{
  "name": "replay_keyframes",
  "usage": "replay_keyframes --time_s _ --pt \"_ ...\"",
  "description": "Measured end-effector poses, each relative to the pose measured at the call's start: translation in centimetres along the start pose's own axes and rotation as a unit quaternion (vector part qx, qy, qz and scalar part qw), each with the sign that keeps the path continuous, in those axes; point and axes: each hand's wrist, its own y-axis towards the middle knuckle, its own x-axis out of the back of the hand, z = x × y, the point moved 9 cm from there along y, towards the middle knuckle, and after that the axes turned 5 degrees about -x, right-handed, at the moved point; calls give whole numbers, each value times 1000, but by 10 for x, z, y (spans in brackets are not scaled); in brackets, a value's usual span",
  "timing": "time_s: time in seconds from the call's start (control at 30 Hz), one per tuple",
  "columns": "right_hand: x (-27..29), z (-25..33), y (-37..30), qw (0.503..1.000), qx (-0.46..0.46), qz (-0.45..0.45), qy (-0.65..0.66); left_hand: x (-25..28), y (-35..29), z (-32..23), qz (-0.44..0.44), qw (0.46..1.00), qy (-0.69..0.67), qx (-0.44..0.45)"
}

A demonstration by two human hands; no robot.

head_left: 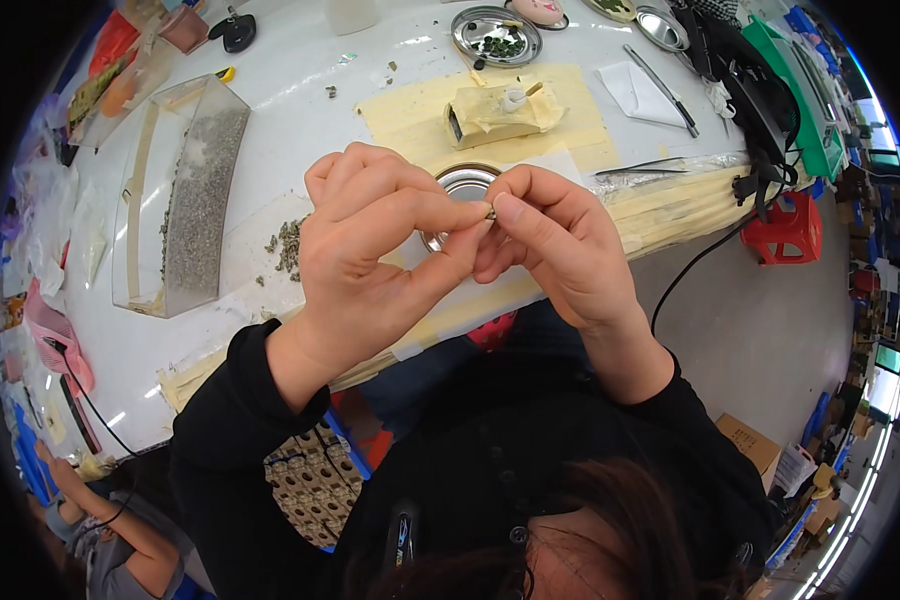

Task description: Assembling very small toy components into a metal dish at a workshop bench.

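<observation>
Both hands met mid-view: the left hand (375,235) and right hand (562,235) had thumbs and forefingers clamped on one tiny piece (491,214), its handling seemingly unfinished. A metal dish (467,184) sat behind, toward eleven o'clock. Toward nine, loose bits (291,245) lay heaped, probably left to do; finished ones could not be told.

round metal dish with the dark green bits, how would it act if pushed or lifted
The round metal dish is probably stiff, given its shiny metal look. Being broad and flat, it would likely slide on the glossy white table rather than tip. If tilted, its loose dark green bits might shift.
</observation>
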Motion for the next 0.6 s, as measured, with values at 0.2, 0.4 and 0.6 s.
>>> replay_keyframes --time_s 0.2,0.4,0.6 --pt "-2 4 -2 999 32 -23 -12 0 -1 3 -2 1000 13 18" --pt "-5 30 -17 933 245 -101 -244 0 -2 2 -19 999 45 20" --pt "-4 29 -16 930 236 -111 -258 -1 -3 3 -28 998 58 13"
